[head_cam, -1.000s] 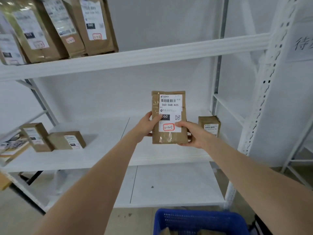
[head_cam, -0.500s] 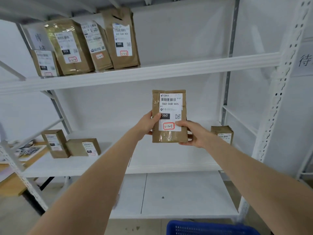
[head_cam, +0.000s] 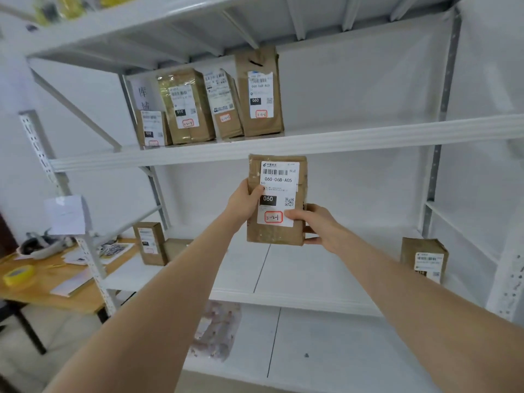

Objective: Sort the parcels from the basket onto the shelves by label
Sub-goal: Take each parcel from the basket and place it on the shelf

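Brown parcel held upright mid-frame, label 060-06B-A05: left hand grips its left edge, right hand its lower right.

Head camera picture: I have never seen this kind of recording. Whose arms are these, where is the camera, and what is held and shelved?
No machine here: a person wears one wide-angle camera on the head, so you look forward along their two bare arms. The left hand and right hand together hold a brown parcel upright before a white metal rack; its label reads 060-06B-A05, with a large 060. On the upper shelf four brown parcels stand in a row; the rightmost parcel also shows 060. On the middle shelf stand a narrow parcel at the left and a squat parcel at the right. Left of the rack is a wooden table with papers and a yellow tape roll. The basket is not in view.
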